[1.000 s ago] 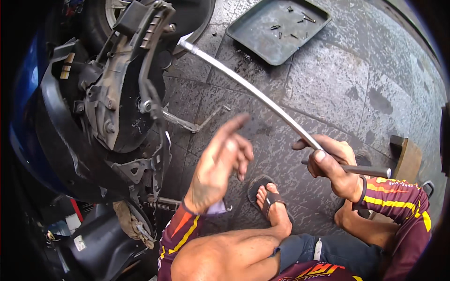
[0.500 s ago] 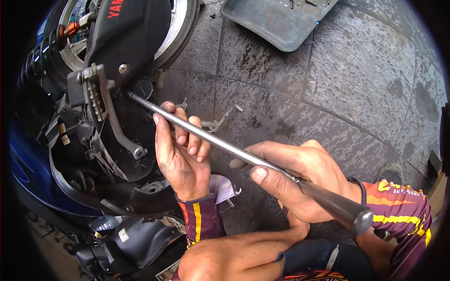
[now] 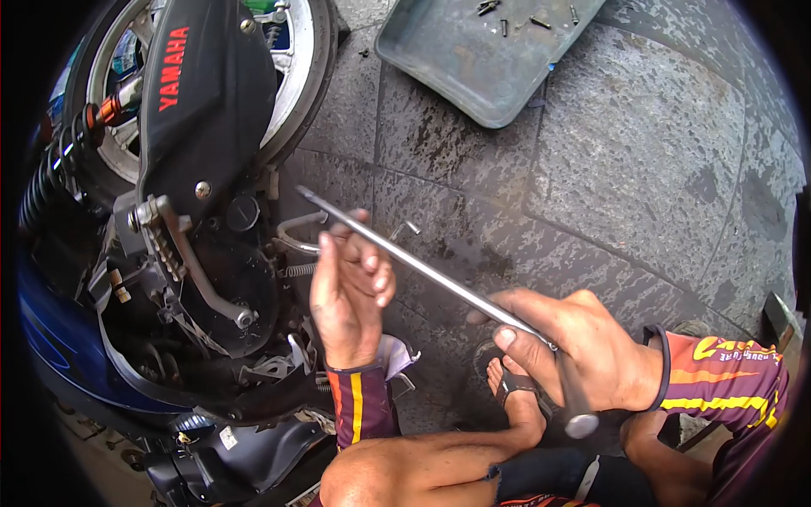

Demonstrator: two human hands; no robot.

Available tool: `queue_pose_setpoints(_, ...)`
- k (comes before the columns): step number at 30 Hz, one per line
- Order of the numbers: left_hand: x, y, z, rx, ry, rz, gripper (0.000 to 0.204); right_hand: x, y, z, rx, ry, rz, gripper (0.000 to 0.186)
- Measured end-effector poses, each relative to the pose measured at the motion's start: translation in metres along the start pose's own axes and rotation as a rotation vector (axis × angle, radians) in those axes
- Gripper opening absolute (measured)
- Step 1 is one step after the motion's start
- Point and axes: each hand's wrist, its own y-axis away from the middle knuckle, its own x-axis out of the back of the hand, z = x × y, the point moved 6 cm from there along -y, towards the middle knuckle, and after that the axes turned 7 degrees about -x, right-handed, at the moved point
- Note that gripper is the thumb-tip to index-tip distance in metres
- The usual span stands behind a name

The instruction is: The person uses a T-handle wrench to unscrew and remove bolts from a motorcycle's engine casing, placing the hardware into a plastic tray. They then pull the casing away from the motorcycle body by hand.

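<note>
My right hand (image 3: 583, 351) is closed round the dark handle end of a long T-handle wrench (image 3: 448, 291). The wrench's bright shaft slants up and left, and its tip stands apart from the scooter's black engine cover (image 3: 215, 296). My left hand (image 3: 351, 291) is palm up beside the shaft, its fingers loosely bent and apart, the shaft passing across its fingertips without being gripped. Left of that hand, the scooter's kick-start lever (image 3: 203, 270) runs down along the cover.
The scooter's rear wheel (image 3: 308, 93) and black air-filter housing (image 3: 211, 101) are at upper left. A grey tray (image 3: 439, 80) with several bolts (image 3: 541, 23) lies on the stone floor (image 3: 634, 152). My sandalled foot (image 3: 515, 393) is below the wrench. A metal stand (image 3: 296, 232) juts from the scooter.
The wrench tip has come away from the engine cover and moved right. My left fingers have loosened from the shaft. The view has shifted, so the tray shows more.
</note>
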Motion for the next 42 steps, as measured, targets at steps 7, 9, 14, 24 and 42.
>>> queue_pose_setpoints(7, 0.007, 0.002, -0.069, 0.256, 0.108, 0.023, 0.033, 0.001, 0.022, 0.040, -0.088, 0.478, -0.139, 0.028)
queue_pose_setpoints(9, 0.009, 0.001, -0.069, 0.271, 0.053, 0.005, 0.030, -0.007, 0.023, 0.044, -0.031, 0.606, -0.172, 0.033)
queue_pose_setpoints(14, 0.032, 0.001, -0.108, 0.277, 0.061, 0.099, 0.029, -0.018, 0.014, 0.069, 0.130, 1.232, -0.235, 0.048)
queue_pose_setpoints(24, 0.098, 0.075, -0.208, 0.463, 0.218, 0.126, 0.029, -0.028, 0.010, 0.111, 0.218, 1.697, -0.483, 0.028)
queue_pose_setpoints(42, 0.153, 0.070, -0.236, 0.509, 0.045, 0.082, 0.039, -0.033, -0.164, -0.185, 0.503, 1.518, 0.602, 0.028)
